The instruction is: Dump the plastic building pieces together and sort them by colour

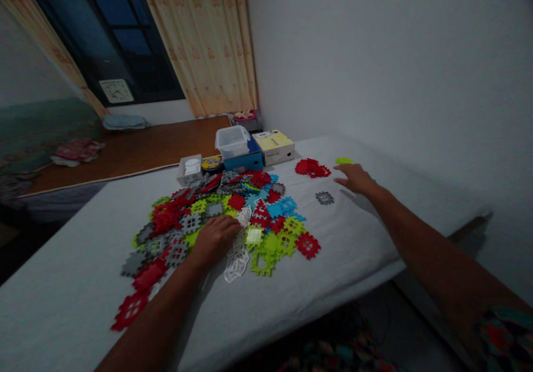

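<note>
The right hand [353,179], fingers parted, is near the lime piece [344,161] toward the table's [358,244] wall-side edge; the left hand [219,237], grip unclear, lies over the piled toothed pieces [214,210] mid-table.

I am in a home, in what looks like a bedroom. I can see a bed [77,193] with a brown mat [166,141], yellow curtains [204,44], a window [129,41] and bright toy bits [271,243].
</note>
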Demonstrator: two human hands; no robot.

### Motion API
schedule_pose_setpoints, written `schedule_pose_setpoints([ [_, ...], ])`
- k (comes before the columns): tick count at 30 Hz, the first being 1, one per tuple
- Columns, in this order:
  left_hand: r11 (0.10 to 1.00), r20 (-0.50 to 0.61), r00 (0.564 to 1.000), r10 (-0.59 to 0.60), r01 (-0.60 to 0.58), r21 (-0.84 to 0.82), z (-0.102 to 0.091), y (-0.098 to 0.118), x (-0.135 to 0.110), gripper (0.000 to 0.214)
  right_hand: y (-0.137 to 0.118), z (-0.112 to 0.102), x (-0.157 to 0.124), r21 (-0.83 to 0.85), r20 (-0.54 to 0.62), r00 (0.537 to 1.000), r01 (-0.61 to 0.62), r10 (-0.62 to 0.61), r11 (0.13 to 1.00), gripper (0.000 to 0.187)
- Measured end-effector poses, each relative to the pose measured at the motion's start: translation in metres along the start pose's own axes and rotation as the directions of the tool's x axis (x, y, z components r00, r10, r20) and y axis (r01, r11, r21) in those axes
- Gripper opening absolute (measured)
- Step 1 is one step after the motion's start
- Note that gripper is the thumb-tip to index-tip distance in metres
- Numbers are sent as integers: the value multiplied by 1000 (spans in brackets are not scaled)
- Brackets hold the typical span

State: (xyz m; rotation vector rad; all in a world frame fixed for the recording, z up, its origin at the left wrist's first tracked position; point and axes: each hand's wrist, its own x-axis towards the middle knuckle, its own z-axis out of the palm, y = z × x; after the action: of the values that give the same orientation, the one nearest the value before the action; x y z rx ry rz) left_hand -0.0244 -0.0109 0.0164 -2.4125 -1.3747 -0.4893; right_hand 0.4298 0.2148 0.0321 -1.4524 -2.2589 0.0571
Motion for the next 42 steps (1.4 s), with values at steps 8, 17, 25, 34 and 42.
schedule_pose_setpoints([
  [8,999,9,999,-38,38,-9,1,-1,-2,22,-138,50,17,345,360,820,326,-444,880,54],
  [17,991,-5,992,-125,125,50,-8,-8,-4,21,-135,81,4,393,145,922,280,-359,876,51],
  [25,937,-151,939,-310,328,118,-31,-25,-7,26,-136,82,3,457,99,906,326,-412,827,46],
  [34,858,-128,851,-510,513,-8,-30,-63,-31,27,-147,83,-5,567,67,950,216,-305,795,37],
  [42,922,144,911,-386,387,22,-27,-33,-10,23,-152,89,-7,526,101,952,196,-289,828,29],
])
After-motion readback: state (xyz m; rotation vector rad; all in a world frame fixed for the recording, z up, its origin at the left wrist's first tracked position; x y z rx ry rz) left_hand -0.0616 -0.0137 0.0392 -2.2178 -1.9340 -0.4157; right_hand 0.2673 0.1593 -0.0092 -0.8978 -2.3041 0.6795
